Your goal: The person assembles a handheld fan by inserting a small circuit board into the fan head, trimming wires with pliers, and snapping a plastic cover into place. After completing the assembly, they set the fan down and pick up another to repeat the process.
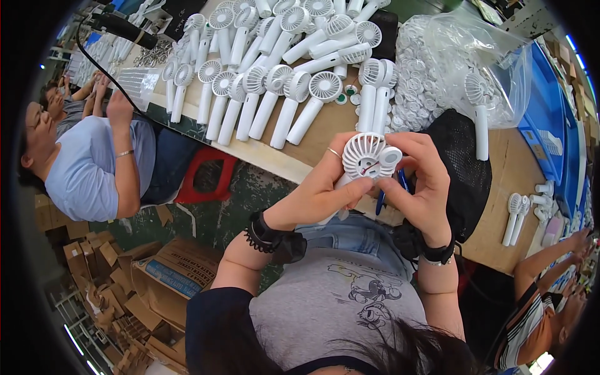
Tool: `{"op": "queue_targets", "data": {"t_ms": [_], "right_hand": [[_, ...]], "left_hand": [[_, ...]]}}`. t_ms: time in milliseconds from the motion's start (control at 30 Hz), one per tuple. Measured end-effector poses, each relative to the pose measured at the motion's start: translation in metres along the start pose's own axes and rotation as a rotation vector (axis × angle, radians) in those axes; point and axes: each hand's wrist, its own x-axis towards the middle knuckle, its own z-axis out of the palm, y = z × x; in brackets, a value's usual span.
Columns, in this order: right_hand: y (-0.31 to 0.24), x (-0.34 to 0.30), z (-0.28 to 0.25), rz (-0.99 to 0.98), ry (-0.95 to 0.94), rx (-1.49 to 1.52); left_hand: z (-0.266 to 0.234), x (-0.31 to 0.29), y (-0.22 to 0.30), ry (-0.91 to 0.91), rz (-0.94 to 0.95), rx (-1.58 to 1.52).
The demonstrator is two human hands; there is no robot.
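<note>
A white handheld fan point(361, 150) is held above the near table edge, its round slotted head turned up. My left hand point(315, 197) is closed around it, with the thumb on the lower rim of the head. Fine wires show in the opening at the head's centre. My right hand point(426, 178) pinches a small round white cap point(392, 155) at the right side of the head. The cap overlaps the head; whether it is attached, I cannot tell. A slim blue object point(380, 202) shows below my right fingers, partly hidden.
Many white fans point(275, 81) lie and lean beyond my hands. A heap of round white caps point(419, 87) sits by a clear plastic bag point(475, 56). Right are a black mesh bag point(465, 181) and blue tray point(540, 125). Co-workers point(103, 162) sit left and right.
</note>
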Motion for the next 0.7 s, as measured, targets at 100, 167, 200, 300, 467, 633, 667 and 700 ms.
{"op": "queue_targets", "data": {"t_ms": [100, 167, 200, 300, 467, 633, 667, 700], "right_hand": [[0.000, 0.001, 0.001, -0.153, 0.110, -0.112], [-0.001, -0.001, 0.001, -0.228, 0.164, -0.169], [-0.002, -0.004, 0.002, -0.283, 0.168, -0.214], [-0.004, -0.008, 0.003, -0.390, 0.175, -0.303], [-0.002, -0.011, 0.004, -0.628, 0.141, -0.406], [-0.004, -0.015, 0.009, -0.679, 0.086, -0.451], [-0.005, -0.016, 0.009, -0.686, 0.070, -0.463], [-0.005, -0.016, 0.010, -0.684, 0.072, -0.463]], "left_hand": [[0.007, 0.000, -0.004, 0.079, 0.264, 0.254], [0.009, 0.000, -0.005, 0.091, 0.307, 0.290], [0.009, 0.001, -0.004, 0.104, 0.350, 0.331], [0.008, 0.002, -0.003, 0.139, 0.427, 0.408], [0.007, 0.003, -0.005, 0.201, 0.517, 0.487], [0.010, 0.003, -0.006, 0.217, 0.558, 0.452], [0.009, 0.002, -0.007, 0.216, 0.556, 0.453], [0.009, 0.001, -0.007, 0.215, 0.562, 0.458]]}}
